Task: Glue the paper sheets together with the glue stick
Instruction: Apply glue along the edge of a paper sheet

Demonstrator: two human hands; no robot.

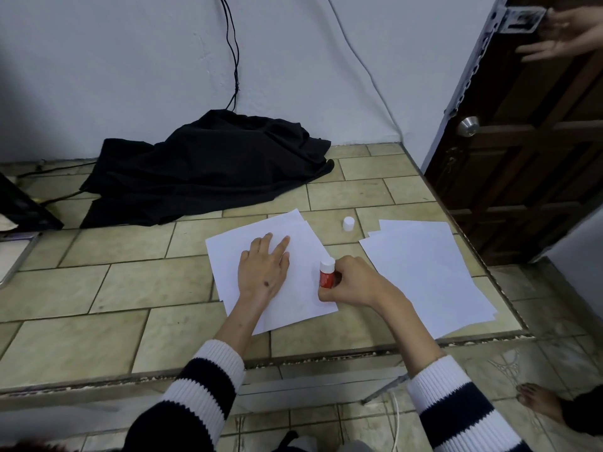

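A small stack of white paper sheets (300, 288) lies on the tiled table in front of me. My left hand (262, 267) rests flat on it, fingers spread. Over the stack's right edge, my right hand (354, 282) grips a red glue stick (326, 275) with a white top. The stick's lower end is hidden by my fingers. Its white cap (348, 223) stands apart on the tiles behind the stack. A second pile of white sheets (424, 272) lies at the right, near the table's corner.
A black cloth (208, 168) is heaped at the back against the wall. The tiled table (98, 288) ends just past the right pile. A wooden door (522, 158) stands at the right. Another person's hand (567, 34) shows at top right, a bare foot (538, 402) on the floor.
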